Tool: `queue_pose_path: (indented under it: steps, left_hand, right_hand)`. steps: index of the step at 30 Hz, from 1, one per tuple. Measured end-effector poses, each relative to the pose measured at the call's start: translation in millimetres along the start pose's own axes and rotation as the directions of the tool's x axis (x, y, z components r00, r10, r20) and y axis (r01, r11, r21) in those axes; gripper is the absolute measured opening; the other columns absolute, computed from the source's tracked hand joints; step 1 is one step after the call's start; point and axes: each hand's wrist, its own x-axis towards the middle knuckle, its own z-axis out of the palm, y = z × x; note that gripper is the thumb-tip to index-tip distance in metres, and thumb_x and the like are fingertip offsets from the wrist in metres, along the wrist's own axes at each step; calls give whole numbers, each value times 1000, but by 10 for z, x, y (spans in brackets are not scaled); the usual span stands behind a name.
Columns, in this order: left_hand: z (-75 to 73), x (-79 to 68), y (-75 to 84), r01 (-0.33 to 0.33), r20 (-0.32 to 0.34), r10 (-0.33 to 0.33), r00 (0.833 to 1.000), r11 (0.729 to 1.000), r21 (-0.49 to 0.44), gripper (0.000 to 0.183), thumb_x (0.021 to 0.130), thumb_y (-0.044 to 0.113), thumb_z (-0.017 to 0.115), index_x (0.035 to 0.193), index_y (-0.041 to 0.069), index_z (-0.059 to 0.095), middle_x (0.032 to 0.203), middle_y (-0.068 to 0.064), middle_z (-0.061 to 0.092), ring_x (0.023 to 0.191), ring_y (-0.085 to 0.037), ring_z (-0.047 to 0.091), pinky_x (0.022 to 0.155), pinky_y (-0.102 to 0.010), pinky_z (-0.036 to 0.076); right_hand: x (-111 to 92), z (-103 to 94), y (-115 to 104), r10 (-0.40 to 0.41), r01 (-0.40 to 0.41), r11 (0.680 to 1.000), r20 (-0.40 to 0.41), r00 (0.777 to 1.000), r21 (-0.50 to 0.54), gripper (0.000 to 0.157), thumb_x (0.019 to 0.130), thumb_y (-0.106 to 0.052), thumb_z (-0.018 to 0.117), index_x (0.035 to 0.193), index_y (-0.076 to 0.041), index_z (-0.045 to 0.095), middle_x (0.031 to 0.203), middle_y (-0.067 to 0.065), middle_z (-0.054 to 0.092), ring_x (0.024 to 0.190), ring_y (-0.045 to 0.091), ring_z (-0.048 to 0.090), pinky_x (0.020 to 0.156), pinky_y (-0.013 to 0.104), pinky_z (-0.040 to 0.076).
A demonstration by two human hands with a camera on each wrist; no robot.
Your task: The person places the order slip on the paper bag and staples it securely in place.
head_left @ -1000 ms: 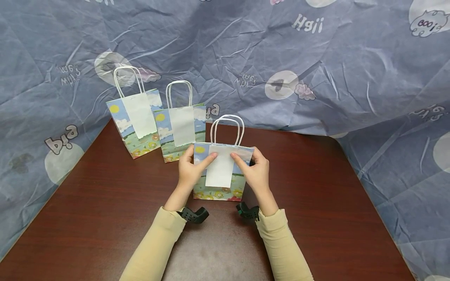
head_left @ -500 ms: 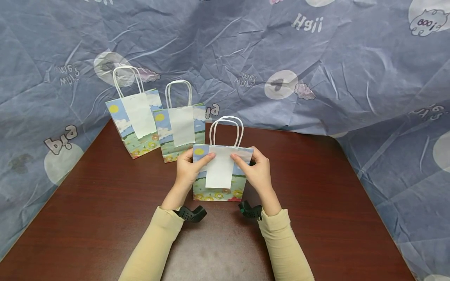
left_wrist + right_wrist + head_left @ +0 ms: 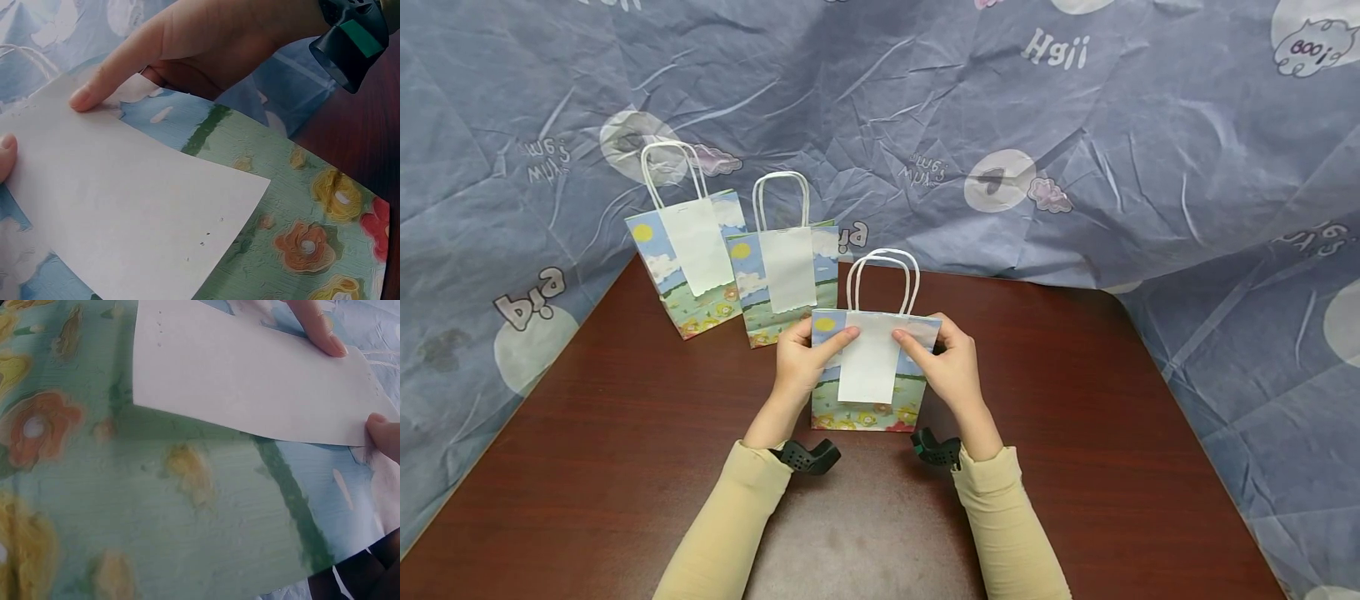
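Note:
A small paper gift bag (image 3: pixel 829 400) with a painted sky-and-flower meadow stands upright in the middle of the table. My left hand (image 3: pixel 797 358) grips its upper left side, thumb in front and fingers behind. On the upper right side, my right hand (image 3: pixel 953 367) holds it the same way. Both thumbs press at the edges of a white paper flap (image 3: pixel 868 367) hanging down the bag's front; its lower end lifts off the print in the right wrist view. White twisted handles (image 3: pixel 917 287) rise above the rim. The fingers behind the bag are mostly hidden.
Two matching bags stand behind to the left: a nearer bag (image 3: pixel 827 279) and a farther, tilted bag (image 3: pixel 651 242). Bluish printed cloth (image 3: pixel 880 108) hangs around the dark red-brown table (image 3: pixel 1075 417). Black wrist mounts (image 3: pixel 808 457) sit on both wrists.
The bag has come down and toward me very slightly, and the wrists have moved a little farther apart. Both hands keep their grip; the other two bags stay put.

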Motion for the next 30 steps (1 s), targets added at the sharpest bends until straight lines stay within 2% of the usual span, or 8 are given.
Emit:
queue_pose_path:
  steps: [6, 9, 12, 15, 20, 23, 25, 30]
  left_hand:
    - [0, 2, 6, 9, -5, -9, 1000, 1000, -1, 15, 79, -3, 73, 85, -14, 65, 69, 5, 65, 60, -14, 64, 53, -26, 52]
    - [-2, 3, 13, 8, -6, -8, 1000, 1000, 7, 14, 78, -3, 74, 81, -13, 65, 66, 4, 63, 57, -14, 61, 51, -25, 49]
    - [-3, 4, 17, 4, -7, -3, 1000, 1000, 15, 12, 77, -2, 74, 77, -10, 65, 63, 4, 61, 54, -13, 57, 49, -23, 45]
    - [-4, 7, 20, 7, -7, -7, 1000, 1000, 15, 10, 77, -2, 75, 75, -5, 66, 62, 3, 61, 54, -13, 56, 49, -23, 43]
    - [0, 3, 22, 15, -13, -14, 1000, 1000, 18, 10, 77, -2, 75, 74, 2, 67, 63, 4, 61, 54, -13, 57, 49, -23, 44]
    - [1, 0, 19, 14, -10, -14, 1000, 1000, 8, 9, 77, -3, 74, 75, 1, 67, 64, 4, 62, 55, -12, 58, 50, -23, 46]
    - [1, -1, 16, 12, -8, -12, 1000, 1000, -2, 8, 78, -3, 74, 76, 1, 67, 65, 4, 62, 56, -12, 60, 50, -23, 47]
    - [-3, -5, 8, 14, -5, -14, 1000, 1000, -12, 11, 78, -3, 74, 75, 5, 67, 67, 4, 62, 57, -13, 61, 51, -24, 48]
  right_hand:
    - [6, -27, 25, 0, -1, 1000, 23, 1000, 24, 13, 81, -5, 73, 84, 1, 62, 70, 4, 62, 54, 8, 47, 49, 23, 37]
    - [26, -67, 200, -4, 2, 997, 25, 1000, 78, 8, 89, -3, 63, 88, 4, 62, 66, -3, 55, 55, 7, 44, 51, 25, 36]
    - [48, -116, 408, 12, -10, 993, -11, 1000, 114, 23, 99, -10, 47, 92, 7, 61, 71, -7, 54, 64, 6, 49, 61, 26, 41]
    - [71, -164, 533, 39, -31, 993, -60, 997, 118, 37, 103, -18, 37, 92, 8, 61, 81, -7, 58, 78, 6, 55, 75, 27, 45]
    - [106, -229, 605, 106, -88, 981, -97, 990, 170, 35, 103, -13, 38, 91, 11, 60, 82, -7, 60, 79, 7, 59, 78, 24, 48]
    - [110, -251, 540, 129, -108, 976, -107, 986, 189, 32, 102, -10, 39, 91, 13, 59, 81, -10, 62, 78, 11, 62, 78, 22, 48]
    - [106, -259, 488, 139, -115, 974, -110, 984, 195, 31, 101, -9, 41, 92, 15, 59, 82, -8, 64, 79, 17, 62, 80, 22, 48]
    - [93, -254, 467, 166, -142, 974, -129, 978, 178, 24, 98, -7, 50, 96, 15, 59, 95, 19, 67, 89, 22, 63, 84, 23, 47]
